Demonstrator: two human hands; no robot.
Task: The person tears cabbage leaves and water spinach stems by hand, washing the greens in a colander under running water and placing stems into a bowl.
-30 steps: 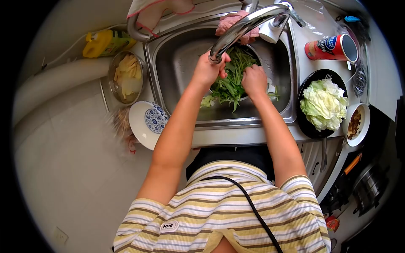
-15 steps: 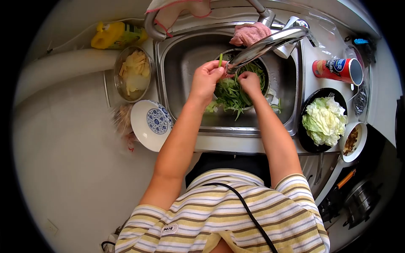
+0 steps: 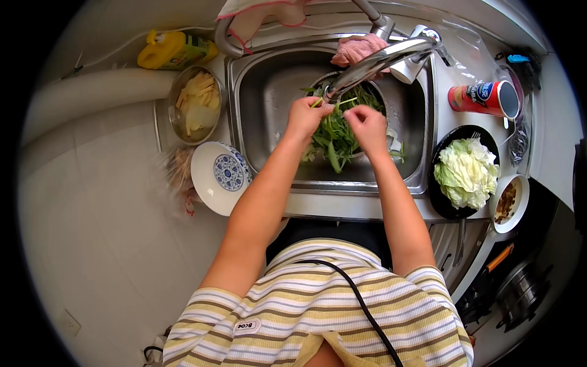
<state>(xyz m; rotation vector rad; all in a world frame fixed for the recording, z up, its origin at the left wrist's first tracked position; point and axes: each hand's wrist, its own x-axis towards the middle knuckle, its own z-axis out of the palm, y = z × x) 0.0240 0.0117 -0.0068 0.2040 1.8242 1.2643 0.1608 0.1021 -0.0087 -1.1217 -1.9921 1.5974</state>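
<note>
Under the curved faucet, my left hand [image 3: 306, 119] is closed in a pinch around a thin green stem [image 3: 347, 101], which sticks out toward the right. My right hand [image 3: 369, 128] is just beside it, fingers curled together in a pinch; what they hold, if anything, is too small to make out. Below both hands, leafy greens [image 3: 335, 137] fill a round pot [image 3: 386, 101], with some leaves hanging over its near rim. The pot stands in the steel sink [image 3: 260, 131].
The faucet [image 3: 382, 58] arches low over the hands. Left lie a bowl of sliced pieces [image 3: 199, 101], a patterned bowl [image 3: 205, 189] and a yellow bottle [image 3: 174, 50]. Right are a red canister [image 3: 474, 96], lettuce [image 3: 466, 174] in a black pan and a small white bowl [image 3: 518, 214].
My right hand has lifted from the greens and moved up near my left. The stem in my left hand has turned from upright to pointing right.
</note>
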